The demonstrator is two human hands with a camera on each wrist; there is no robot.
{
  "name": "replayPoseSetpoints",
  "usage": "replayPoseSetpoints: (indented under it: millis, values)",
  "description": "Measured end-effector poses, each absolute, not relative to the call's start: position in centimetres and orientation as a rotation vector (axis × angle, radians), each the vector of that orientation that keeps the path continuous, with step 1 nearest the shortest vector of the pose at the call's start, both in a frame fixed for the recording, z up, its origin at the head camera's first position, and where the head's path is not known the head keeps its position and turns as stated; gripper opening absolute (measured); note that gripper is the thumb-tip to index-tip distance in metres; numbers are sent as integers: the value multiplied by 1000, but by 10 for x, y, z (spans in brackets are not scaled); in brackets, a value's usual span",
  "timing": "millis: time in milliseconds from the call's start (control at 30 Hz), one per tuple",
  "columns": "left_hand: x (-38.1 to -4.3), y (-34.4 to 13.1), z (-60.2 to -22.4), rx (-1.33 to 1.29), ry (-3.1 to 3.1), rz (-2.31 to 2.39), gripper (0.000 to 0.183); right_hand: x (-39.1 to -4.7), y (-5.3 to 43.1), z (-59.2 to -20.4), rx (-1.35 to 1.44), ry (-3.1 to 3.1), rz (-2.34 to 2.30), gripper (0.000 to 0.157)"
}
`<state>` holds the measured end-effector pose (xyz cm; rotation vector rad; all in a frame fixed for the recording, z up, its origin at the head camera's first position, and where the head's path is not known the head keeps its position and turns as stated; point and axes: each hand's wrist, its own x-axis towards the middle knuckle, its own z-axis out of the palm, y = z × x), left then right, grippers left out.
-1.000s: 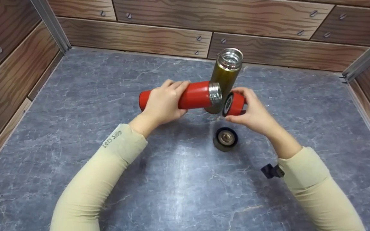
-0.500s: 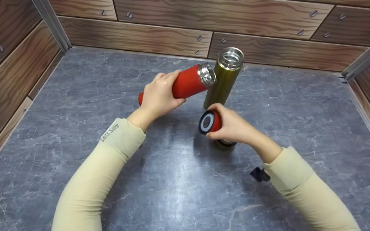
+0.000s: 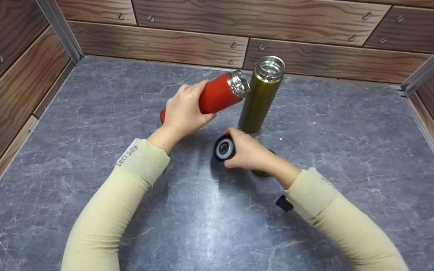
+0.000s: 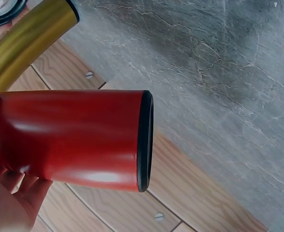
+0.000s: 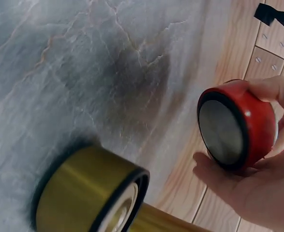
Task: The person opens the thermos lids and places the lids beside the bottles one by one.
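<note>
In the head view my left hand (image 3: pixel 185 109) grips a red vacuum flask (image 3: pixel 219 96) round its body. The flask tilts, its bare steel mouth raised to the right, and its dark-rimmed base faces the left wrist camera. My right hand (image 3: pixel 247 150) holds the red lid (image 5: pixel 258 121) between thumb and fingers, below and apart from the flask's mouth. The lid's ringed underside faces up toward the head camera. A gold flask (image 3: pixel 260 101) stands upright and uncapped behind the right hand. Its gold lid (image 5: pixel 88 188) rests inside-up on the table, partly hidden by the right wrist in the head view.
The grey marbled tabletop (image 3: pixel 352 124) is bounded by wood-patterned panels (image 3: pixel 156 41) at the back and both sides. Metal posts (image 3: pixel 64 34) stand at the back corners. A dark strap end (image 3: pixel 285 203) hangs at the right cuff.
My left hand has raised and tilted the red flask's mouth upward. My right hand has carried the red lid left and nearer the body, turning its underside up and covering part of the gold lid.
</note>
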<state>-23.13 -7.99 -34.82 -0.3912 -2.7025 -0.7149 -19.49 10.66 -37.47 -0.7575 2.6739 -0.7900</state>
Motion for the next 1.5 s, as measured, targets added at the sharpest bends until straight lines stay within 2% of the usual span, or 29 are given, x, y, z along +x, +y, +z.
replayPoseSetpoints:
  millis: [200,600,1167,1367,1500]
  values:
    - [-231,-80,-349,-386,-2684,-723,72,-195,95,-382,-666,2713,-607,67]
    - [-229,-80,-351,-381,-2670,-734,73,-189,82,-393,-545,2646,-419,93]
    - [-231,-82,-351,-359,-2677,-743,74,-187,79,-399,-576,2709,-252,85]
    - [-232,-83,-352,-344,-2676,-736,74,-191,87,-388,-555,2694,-363,90]
    - [-232,-85,-351,-332,-2665,-736,72,-194,98,-378,-561,2718,-479,86]
